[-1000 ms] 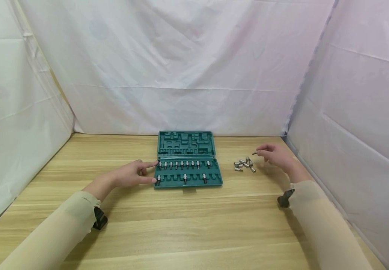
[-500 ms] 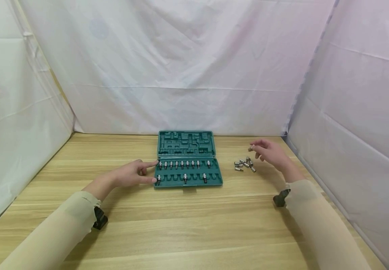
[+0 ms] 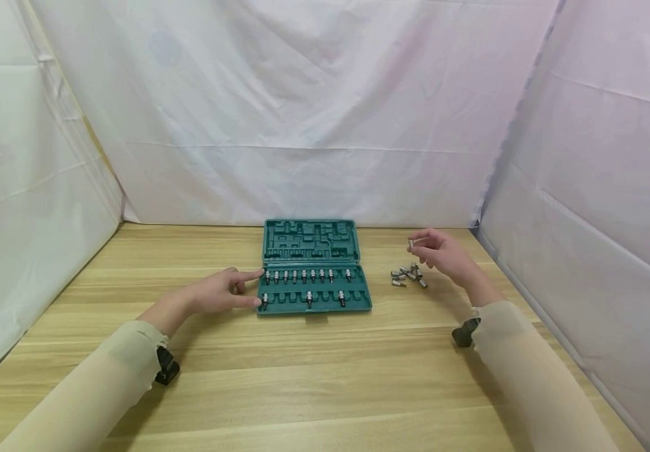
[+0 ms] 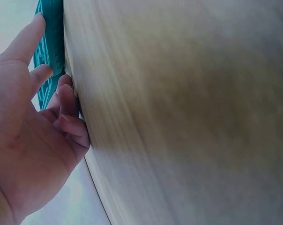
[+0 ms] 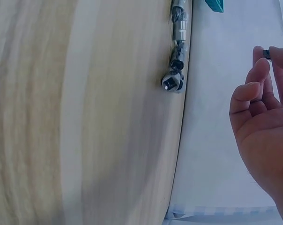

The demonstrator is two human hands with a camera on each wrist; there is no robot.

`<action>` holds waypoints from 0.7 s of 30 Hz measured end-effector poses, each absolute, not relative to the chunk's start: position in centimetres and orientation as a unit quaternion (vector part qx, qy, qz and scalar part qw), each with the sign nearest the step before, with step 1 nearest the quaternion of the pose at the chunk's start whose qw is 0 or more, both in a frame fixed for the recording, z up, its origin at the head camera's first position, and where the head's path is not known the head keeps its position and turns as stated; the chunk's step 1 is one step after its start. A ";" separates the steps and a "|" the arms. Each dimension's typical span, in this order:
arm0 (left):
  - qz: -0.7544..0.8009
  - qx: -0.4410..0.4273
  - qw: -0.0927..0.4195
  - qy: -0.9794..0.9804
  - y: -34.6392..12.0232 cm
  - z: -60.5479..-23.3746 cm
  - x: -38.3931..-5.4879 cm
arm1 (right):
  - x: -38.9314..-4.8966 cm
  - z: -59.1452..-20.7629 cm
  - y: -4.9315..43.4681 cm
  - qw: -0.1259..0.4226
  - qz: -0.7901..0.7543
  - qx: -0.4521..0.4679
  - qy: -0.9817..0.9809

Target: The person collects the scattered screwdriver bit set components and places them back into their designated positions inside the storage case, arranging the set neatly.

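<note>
A green plastic case [image 3: 315, 306] lies unfolded on the table, its lid [image 3: 310, 254] at the back. Silver-and-black bit sockets [image 3: 304, 276] fill much of its back row; three others, one of them a bit socket [image 3: 310, 299] mid-row, stand spaced along the front row. My left hand [image 3: 219, 292] rests at the case's left end, straight thumb and index finger touching its edge, the other fingers bent beneath. Raised above the table, my right hand [image 3: 443, 256] pinches one bit socket [image 3: 411, 244] between thumb and fingertips; in the right wrist view only a dark end shows.
A small pile of loose bit sockets [image 3: 406, 274] lies on the wooden table [image 3: 325, 383], right of the case and below my right hand. White cloth [image 3: 302, 113] hangs behind the table and along both sides.
My right hand has risen and moved left with the bit socket, which has turned from lying sideways to nearly upright. The left hand and the case have stayed put.
</note>
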State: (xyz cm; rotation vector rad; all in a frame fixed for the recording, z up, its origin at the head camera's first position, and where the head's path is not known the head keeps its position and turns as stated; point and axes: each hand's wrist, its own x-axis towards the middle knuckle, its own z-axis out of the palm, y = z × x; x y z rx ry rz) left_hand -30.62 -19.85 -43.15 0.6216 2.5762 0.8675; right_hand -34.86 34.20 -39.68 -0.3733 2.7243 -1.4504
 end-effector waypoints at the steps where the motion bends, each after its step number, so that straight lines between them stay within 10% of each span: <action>1: 0.307 0.220 0.176 0.909 -19.8 -43.1 -30.6 | -34.9 -39.7 34.1 0.016 -0.467 -0.122 0.876; 21: 0.311 0.220 0.179 0.907 -19.9 -43.0 -30.6 | -35.0 -39.4 29.6 0.025 -0.429 -0.149 0.891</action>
